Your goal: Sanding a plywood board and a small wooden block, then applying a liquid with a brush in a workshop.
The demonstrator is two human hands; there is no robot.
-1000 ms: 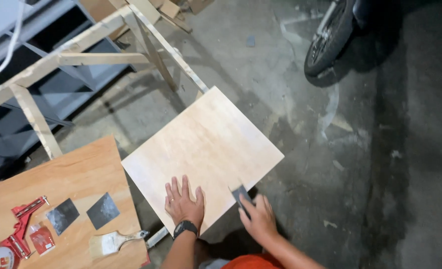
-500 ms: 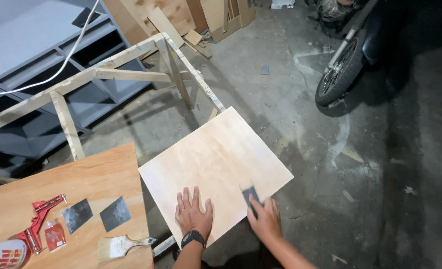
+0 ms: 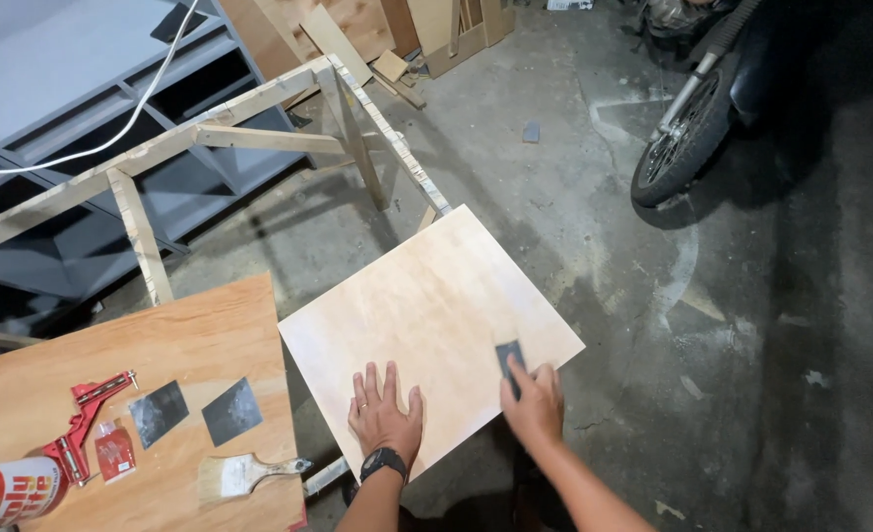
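Near panel edge, sandpaper.

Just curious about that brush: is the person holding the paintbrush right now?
No, the paintbrush lies untouched on the wooden table, while the left hand presses flat on the plywood panel.

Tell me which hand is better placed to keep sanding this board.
Probably the right hand: its fingers press the dark sandpaper piece onto the pale plywood panel. The left hand lies flat and empty on the panel, steadying it.
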